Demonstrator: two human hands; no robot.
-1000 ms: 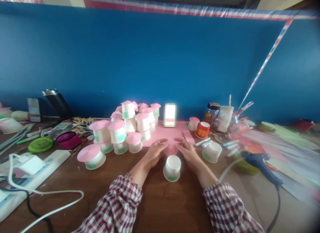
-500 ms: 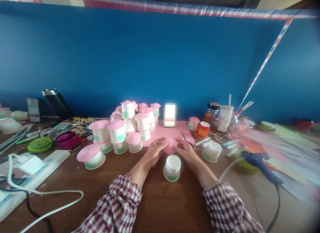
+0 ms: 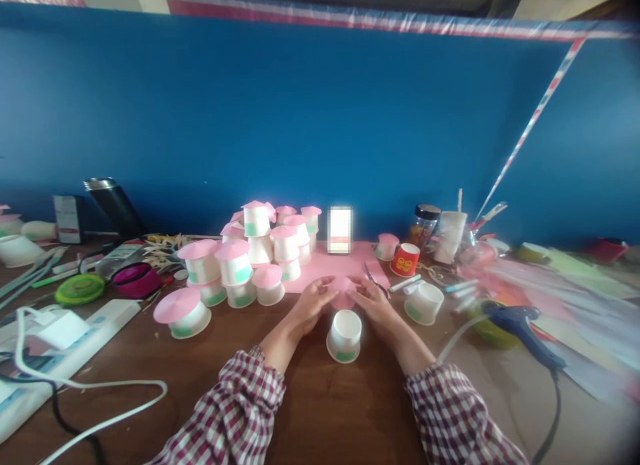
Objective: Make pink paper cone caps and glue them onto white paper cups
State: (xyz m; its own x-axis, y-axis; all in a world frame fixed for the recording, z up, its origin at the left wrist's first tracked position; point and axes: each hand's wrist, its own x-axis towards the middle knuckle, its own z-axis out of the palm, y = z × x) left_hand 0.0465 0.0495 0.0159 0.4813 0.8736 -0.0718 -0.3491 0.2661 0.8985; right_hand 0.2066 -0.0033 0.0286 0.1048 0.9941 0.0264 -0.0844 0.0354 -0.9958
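Observation:
Between my two hands is a pink paper cone [image 3: 342, 293], held by its edges. My left hand [image 3: 314, 305] grips its left side, thumb on top. On the opposite side my right hand [image 3: 374, 301] pinches the edge with thumb and fingers. Just below the cone, an upside-down white paper cup [image 3: 346, 335] with a green patch stands on the table. Pink paper [image 3: 325, 268] lies flat behind my hands, and scissors [image 3: 376, 280] rest on it by my right fingers. Several cups with pink cone tops [image 3: 234, 262] are stacked to the left.
On the right are another white cup [image 3: 424, 303], a red cup [image 3: 405, 259], markers, a lidded jar [image 3: 426, 225] and a blue glue gun [image 3: 525, 332] with a cord. At left lie a power strip [image 3: 65, 365], a green round container [image 3: 80, 289] and a dark flask [image 3: 113, 202].
The pink cone has tilted slightly and sits a touch lower, near the cup. Both hands have shifted only a little around it.

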